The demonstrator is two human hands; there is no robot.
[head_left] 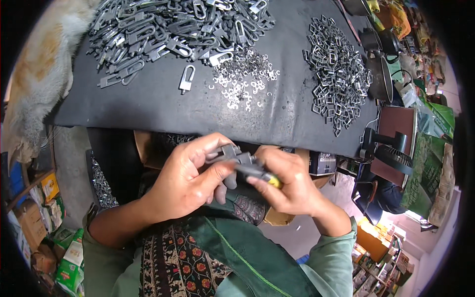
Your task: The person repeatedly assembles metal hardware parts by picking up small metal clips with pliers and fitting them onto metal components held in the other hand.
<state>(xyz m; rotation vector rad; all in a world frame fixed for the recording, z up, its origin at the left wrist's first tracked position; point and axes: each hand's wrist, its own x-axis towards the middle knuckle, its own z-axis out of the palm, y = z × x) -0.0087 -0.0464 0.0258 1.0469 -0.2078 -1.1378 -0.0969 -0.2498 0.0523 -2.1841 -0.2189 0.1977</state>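
My left hand (183,178) is closed on a grey metal piece (229,151), pinched between thumb and fingers just off the table's front edge. In my right hand (289,180) is a hand tool with a yellow and dark handle (272,180); its kind is blurred by motion. The tool's dark end meets the metal piece, and the fingers hide part of both. On the dark table, beyond my hands, lies a single U-shaped metal loop with a block end (186,79). Small silver C-shaped clips (245,79) are heaped to its right.
A large pile of similar metal loops (163,32) covers the table's back left. Rectangular metal frames (339,69) are piled on the right. A small black fan (393,156) stands at the right edge. A furry orange-and-white animal (42,69) lies at the left. Boxes (324,163) sit under the table.
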